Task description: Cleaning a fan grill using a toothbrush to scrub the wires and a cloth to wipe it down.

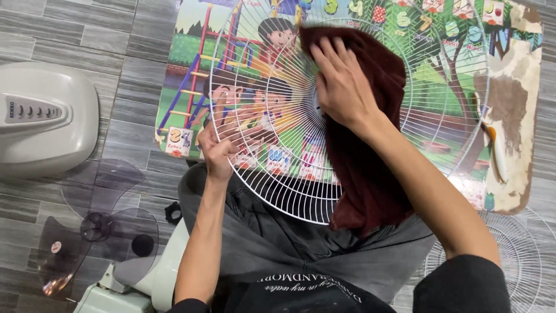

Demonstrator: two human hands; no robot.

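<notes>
A round white wire fan guard [272,174] rests tilted over my lap and a colourful picture mat. My left hand [215,149] is closed on the guard's lower left rim. My right hand [343,86] lies flat on a dark maroon cloth [365,174], pressing it against the guard near its centre. The cloth drapes over the wires and hangs down past the guard's lower edge onto my grey trousers.
A white fan base [40,116] with a row of buttons lies at the left on the grey tiled floor. A clear grey fan blade [95,226] lies below it. A second wire guard [521,255] lies at the lower right. A white brush [497,148] rests on the worn mat [515,98].
</notes>
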